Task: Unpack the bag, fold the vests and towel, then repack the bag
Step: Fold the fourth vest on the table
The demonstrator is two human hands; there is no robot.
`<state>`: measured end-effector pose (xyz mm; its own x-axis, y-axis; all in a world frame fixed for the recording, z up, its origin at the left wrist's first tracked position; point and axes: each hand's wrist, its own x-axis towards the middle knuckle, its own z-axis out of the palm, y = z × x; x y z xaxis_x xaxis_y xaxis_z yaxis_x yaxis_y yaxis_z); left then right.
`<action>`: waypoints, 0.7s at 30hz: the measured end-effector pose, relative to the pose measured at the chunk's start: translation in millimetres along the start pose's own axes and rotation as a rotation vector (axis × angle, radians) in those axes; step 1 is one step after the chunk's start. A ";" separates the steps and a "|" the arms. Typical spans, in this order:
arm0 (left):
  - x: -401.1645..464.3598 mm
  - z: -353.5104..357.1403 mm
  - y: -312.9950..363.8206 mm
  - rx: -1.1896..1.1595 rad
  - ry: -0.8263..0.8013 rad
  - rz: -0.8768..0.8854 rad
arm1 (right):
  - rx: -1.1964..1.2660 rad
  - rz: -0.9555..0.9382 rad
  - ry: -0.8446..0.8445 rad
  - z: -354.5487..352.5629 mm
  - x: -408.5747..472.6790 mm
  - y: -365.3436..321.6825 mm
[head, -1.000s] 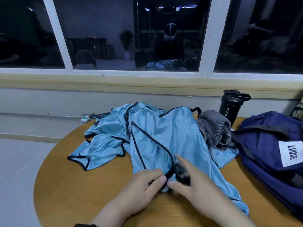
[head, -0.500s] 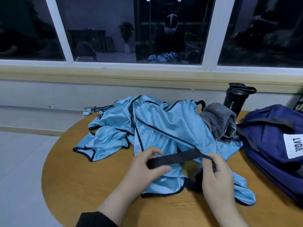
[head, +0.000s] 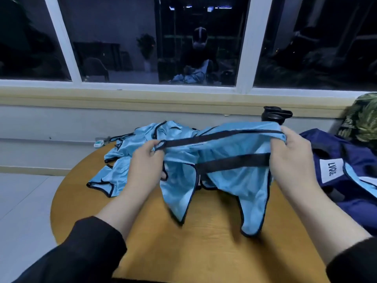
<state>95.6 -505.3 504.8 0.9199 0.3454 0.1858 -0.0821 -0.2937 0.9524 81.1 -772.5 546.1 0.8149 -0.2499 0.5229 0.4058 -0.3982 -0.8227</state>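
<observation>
A light blue vest (head: 230, 180) with black trim hangs lifted above the round wooden table (head: 204, 252). My left hand (head: 146, 162) pinches its left end by a black strap. My right hand (head: 289, 158) grips the right end, with two black straps stretched between the hands. More blue vests (head: 118, 170) lie heaped on the table behind and to the left. The navy bag (head: 350, 174) with a white label sits at the right. The lifted vest hides the grey towel.
A black bottle (head: 275, 114) stands behind the lifted vest near the wall. A camouflage-patterned thing (head: 363, 121) sits at the far right by the sill. A small white and green item (head: 99, 143) lies on the ledge beyond the table. Windows run across the back.
Both hands have risen and spread apart, lifting the vest off the table and stretching its straps between them. The towel is now covered from view.
</observation>
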 end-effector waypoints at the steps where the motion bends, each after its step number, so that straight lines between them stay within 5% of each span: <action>1: 6.1 -6.2 22.6 -0.044 0.005 0.037 | 0.037 -0.012 0.002 -3.1 6.8 -14.3; 10: 36.2 -52.8 161.0 -0.295 0.018 0.276 | 0.291 -0.058 0.037 -21.0 61.7 -116.3; 15: 47.2 -73.1 201.3 0.068 0.166 0.493 | 0.302 -0.068 0.015 -35.5 90.2 -140.8; 19: 62.7 -84.6 219.4 0.224 0.089 0.569 | 0.226 -0.071 0.057 -47.9 121.1 -140.4; 21: 73.1 -88.6 220.9 0.487 0.052 0.559 | 0.205 -0.031 0.057 -51.9 134.1 -137.7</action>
<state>110.7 -466.0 750.2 0.7704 0.0672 0.6341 -0.3420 -0.7957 0.4999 113.1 -797.0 741.1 0.7785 -0.2927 0.5553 0.5103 -0.2202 -0.8314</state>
